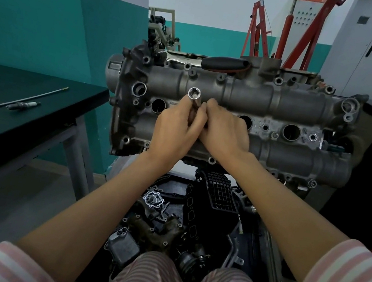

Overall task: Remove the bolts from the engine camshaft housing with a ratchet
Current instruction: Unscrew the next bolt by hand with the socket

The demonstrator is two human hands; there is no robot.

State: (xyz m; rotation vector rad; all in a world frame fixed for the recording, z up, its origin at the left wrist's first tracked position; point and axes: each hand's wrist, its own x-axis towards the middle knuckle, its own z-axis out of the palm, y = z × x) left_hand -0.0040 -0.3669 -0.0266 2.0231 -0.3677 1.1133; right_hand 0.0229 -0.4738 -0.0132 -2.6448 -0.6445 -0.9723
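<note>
**Both hands on the socket, ratchet left lying on the engine**

The left hand (177,127) had its fingers curled round a long metal socket (194,96), open end up toward the camera. The right hand (225,131) met it from the other side, fingertips pinching at the lower part of the same socket; what lay between the two hands was hidden.

The camshaft housing (250,95) sat across the middle of the view, just behind the hands, on top of the engine. Several bolts (187,66) still sat in the bosses along its far edge. The ratchet (225,64) lay at the far side of the housing, black-and-red handle to the right, untouched.

The socket looked like stiff, smooth steel, likely slick if oily, so a grip round its barrel seemed best. The ratchet seemed best held at the rubbery handle for leverage. The bolts were small and probably easy to drop into the plug holes.

Faint lettering beside one plug hole was too small to read.
</note>
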